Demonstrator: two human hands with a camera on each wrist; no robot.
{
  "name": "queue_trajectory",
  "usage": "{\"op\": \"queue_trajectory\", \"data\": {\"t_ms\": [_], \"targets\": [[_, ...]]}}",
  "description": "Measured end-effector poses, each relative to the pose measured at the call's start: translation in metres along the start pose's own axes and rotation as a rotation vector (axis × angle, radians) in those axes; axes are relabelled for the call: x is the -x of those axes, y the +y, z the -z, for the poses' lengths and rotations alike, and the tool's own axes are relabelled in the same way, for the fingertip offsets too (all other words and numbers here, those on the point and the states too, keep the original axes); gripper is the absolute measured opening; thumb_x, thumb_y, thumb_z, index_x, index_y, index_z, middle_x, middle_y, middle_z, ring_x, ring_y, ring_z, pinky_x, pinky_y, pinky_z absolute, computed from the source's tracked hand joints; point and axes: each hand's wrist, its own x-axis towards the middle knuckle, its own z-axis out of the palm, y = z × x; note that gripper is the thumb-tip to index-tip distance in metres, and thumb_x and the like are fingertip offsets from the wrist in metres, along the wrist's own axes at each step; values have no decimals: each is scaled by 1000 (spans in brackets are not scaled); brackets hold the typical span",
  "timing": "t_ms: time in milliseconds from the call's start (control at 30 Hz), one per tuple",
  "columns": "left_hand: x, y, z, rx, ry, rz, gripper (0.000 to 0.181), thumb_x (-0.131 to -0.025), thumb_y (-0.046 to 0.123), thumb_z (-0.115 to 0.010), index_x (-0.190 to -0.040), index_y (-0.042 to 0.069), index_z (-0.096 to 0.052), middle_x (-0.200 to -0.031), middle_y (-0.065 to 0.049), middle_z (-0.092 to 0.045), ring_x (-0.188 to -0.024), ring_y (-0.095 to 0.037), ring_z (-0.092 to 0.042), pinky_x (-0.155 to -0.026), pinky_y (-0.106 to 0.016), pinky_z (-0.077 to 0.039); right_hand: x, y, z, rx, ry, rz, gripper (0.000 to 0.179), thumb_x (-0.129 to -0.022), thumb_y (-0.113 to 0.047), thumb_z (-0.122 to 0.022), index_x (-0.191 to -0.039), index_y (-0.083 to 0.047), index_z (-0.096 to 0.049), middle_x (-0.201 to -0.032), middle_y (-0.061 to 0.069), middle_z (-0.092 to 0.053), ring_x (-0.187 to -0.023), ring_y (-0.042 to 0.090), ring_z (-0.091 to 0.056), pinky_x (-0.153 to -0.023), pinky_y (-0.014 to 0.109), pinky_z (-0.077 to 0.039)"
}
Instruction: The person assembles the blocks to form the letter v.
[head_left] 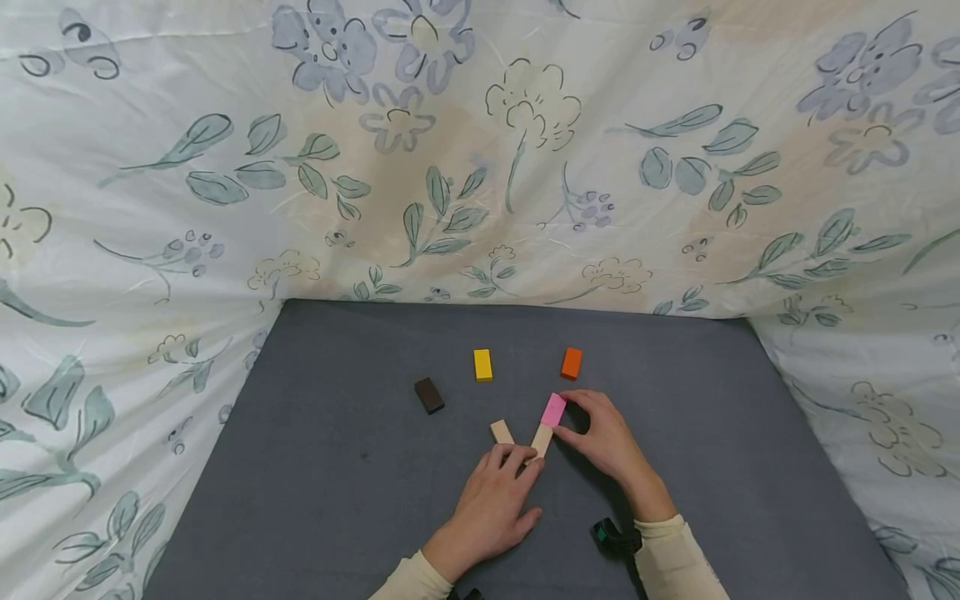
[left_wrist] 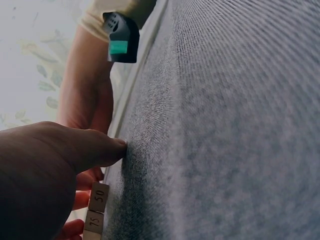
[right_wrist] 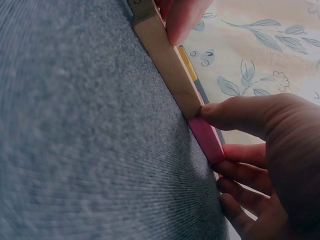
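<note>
the pink block [head_left: 553, 410] lies flat on the grey cloth [head_left: 322, 467], its long axis aimed at one o'clock and its seven o'clock end meeting a pale wooden block [head_left: 542, 442]. the right hand [head_left: 611, 437], at four o'clock from it, has a narrow grip on the pink one: the thumb sits beside the seam, the index finger near the far end. the left hand [head_left: 495, 508], at seven o'clock, has no pinch that shows; its fingers rest over the pale wood while its thumb stands clear. a second pale piece [head_left: 502, 432] slants off toward eleven o'clock from beneath those fingers

the pink piece looks like painted wood, so it should be light, stiff and hard to damage, perhaps a little slick on the paint. the surer hold would be across its long sides, which face ten and four o'clock, at mid-length; fingers near the seam could nudge the pale neighbour, which probably slides just as easily. from the pink one, the orange block [head_left: 572, 364] lies at one o'clock, the yellow block [head_left: 483, 365] at ten and the dark brown block [head_left: 429, 396] near nine, all apart from it
</note>
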Motion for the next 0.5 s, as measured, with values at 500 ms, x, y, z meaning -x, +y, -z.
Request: {"op": "queue_trajectory", "data": {"t_ms": [500], "targets": [[1,0,-1,-2,9,-2,61,-94,47,-85,-145,20,-66,-146,-1,-56,-129,-23,-50,-110,-45,-47,0,3,-2,2,22,38,53,-92,-18,-87,-140,-2,-70,-140,18,-67,-132,41,-57,-111,64,-44]]}}
